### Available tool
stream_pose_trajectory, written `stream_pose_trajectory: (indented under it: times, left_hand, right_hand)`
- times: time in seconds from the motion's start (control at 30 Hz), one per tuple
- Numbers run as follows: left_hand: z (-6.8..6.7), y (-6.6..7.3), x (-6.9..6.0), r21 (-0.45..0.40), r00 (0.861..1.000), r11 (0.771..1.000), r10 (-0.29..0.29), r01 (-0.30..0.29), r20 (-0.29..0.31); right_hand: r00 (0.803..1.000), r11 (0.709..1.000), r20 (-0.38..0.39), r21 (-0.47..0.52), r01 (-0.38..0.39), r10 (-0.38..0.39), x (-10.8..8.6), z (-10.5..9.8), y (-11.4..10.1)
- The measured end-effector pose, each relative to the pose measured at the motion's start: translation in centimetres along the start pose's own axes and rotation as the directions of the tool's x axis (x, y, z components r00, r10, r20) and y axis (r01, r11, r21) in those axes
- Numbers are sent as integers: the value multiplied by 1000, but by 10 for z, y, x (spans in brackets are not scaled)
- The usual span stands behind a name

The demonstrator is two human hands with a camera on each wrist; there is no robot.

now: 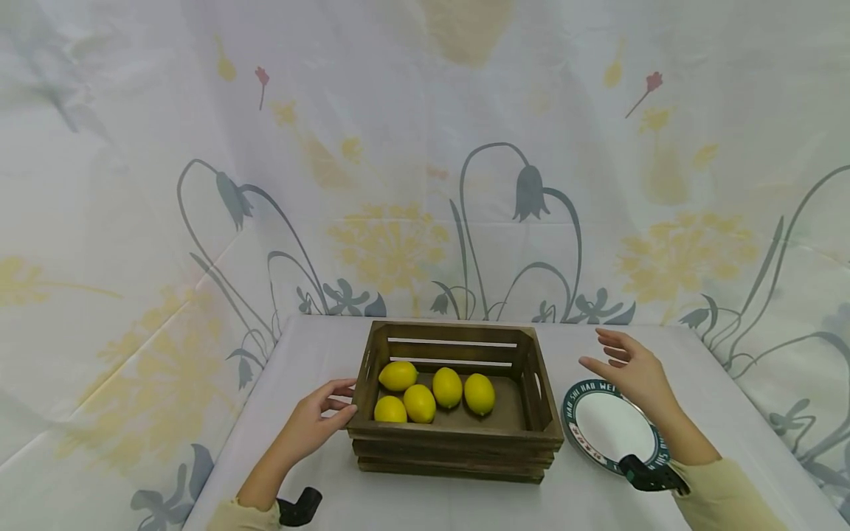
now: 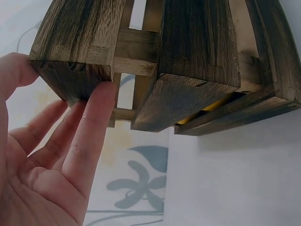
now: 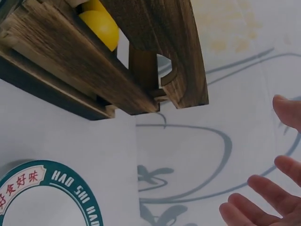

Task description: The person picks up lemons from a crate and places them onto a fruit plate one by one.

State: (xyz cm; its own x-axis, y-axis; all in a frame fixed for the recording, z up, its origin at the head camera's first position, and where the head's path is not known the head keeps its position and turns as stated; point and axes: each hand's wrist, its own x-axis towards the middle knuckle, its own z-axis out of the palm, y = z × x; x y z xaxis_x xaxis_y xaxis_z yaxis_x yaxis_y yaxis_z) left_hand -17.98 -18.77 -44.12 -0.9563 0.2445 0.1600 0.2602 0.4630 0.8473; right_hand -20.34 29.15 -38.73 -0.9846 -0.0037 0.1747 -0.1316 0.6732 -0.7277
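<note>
A brown wooden crate [image 1: 458, 439] of slats stands on the white table, with several yellow lemons [image 1: 447, 388] lying inside, mostly in its left half. At the crate's left end, my left hand [image 1: 312, 424] holds the top slat near the front corner; in the left wrist view its thumb touches one edge of the slat and the index fingertip [image 2: 101, 92] the other. My right hand [image 1: 634, 372] is raised over the far part of a white plate [image 1: 614, 428] with a green lettered rim, fingers loosely bent and nothing in them. It is apart from the crate.
The plate lies just right of the crate, partly hidden by the right hand and wrist. Black wrist camera mounts [image 1: 300, 507] sit below both wrists. A floral-printed white cloth [image 1: 425, 184] rises behind the table and along its sides.
</note>
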Motion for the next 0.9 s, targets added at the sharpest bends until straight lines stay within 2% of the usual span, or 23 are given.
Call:
stream_pose_trajectory:
  times: [0.2,0.6,0.9]
  left_hand:
    - [0,0,0,-6,1000,1000,-4,4,-5]
    - [0,0,0,-12,1000,1000,10,-10,-2]
    - [-1,2,0,-6,1000,1000,-3,3,-7]
  right_hand:
    - [1000,1000,9,13,15,-15,7,4,-8]
    - [997,997,-22,35,70,-69,17,11,-19]
    - [998,997,-3,48,62,-62,25,16,-27]
